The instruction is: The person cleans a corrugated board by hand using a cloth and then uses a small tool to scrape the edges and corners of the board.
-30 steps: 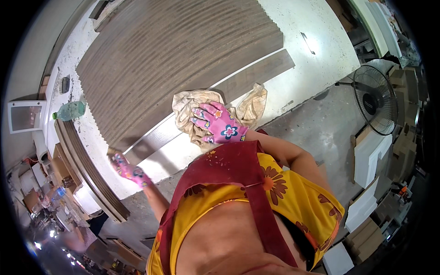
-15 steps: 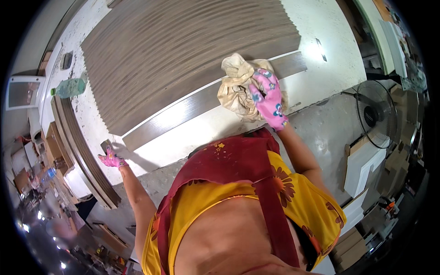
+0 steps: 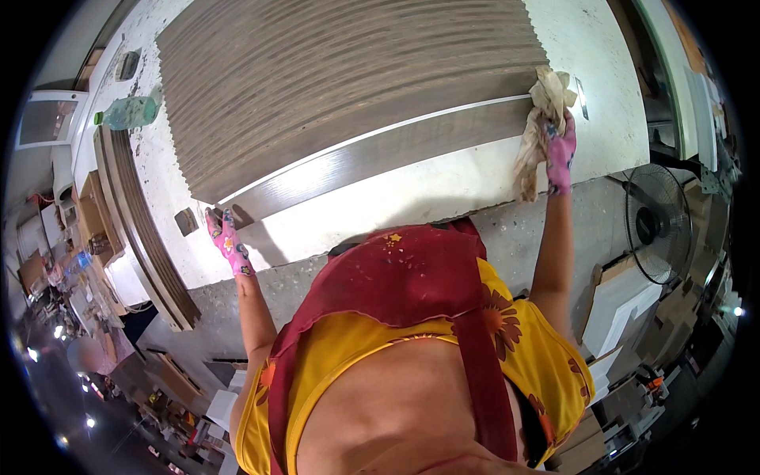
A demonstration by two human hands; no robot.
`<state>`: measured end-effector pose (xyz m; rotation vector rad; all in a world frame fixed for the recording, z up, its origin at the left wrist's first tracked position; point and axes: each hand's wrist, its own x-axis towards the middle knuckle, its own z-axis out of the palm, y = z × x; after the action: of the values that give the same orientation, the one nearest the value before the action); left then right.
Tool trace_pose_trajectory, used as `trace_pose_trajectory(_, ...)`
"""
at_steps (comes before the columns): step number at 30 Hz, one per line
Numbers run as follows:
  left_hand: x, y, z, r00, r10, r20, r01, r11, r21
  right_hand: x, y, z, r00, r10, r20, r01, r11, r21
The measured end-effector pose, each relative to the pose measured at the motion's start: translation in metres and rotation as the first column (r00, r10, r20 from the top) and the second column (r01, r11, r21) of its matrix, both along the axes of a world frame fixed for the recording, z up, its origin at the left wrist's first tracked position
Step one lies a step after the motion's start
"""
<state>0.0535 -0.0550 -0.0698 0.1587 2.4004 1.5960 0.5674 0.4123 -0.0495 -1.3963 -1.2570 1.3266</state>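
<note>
A narrow grey-brown wood-grain strip (image 3: 396, 155) lies on the white worktable (image 3: 356, 218), along the near edge of a stack of ribbed boards (image 3: 348, 79). My right hand (image 3: 560, 154), in a pink patterned glove, is closed on a crumpled beige cloth (image 3: 552, 93) at the strip's right end. Part of the cloth hangs down to the left of the hand. My left hand (image 3: 230, 247), gloved alike, is at the strip's left end with fingers apart; whether it touches the strip I cannot tell. A small dark block (image 3: 186, 222) sits just left of it.
A green plastic bottle (image 3: 128, 113) and a small dark-topped object (image 3: 127, 65) stand at the table's left. Long ribbed boards (image 3: 142, 226) lean along the left edge. On the right, a black fan (image 3: 655, 226) stands beyond the table edge, near leaning white panels (image 3: 625, 305).
My right hand has carried the cloth rightward along the strip to its right end. My left hand has left the small block and moved up and right to the strip's left end.
</note>
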Motion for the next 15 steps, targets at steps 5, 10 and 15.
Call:
trace_pose_trajectory(5,0.005,0.015,0.023,1.0,0.01,0.007,-0.01,1.0,-0.001,0.015,0.032,0.004,0.994,0.011,-0.109,-0.025,0.991,-0.131)
trace_pose_trajectory(10,-0.001,-0.019,0.009,0.985,0.127,-0.121,-0.097,0.97,0.224,0.027,0.015,0.005,0.972,-0.084,-0.218,0.072,0.995,-0.066)
trace_pose_trajectory(15,-0.019,-0.006,-0.005,0.921,0.08,-0.381,-0.03,0.99,0.135,0.018,0.018,-0.015,0.887,-0.148,-0.437,0.142,0.989,-0.045)
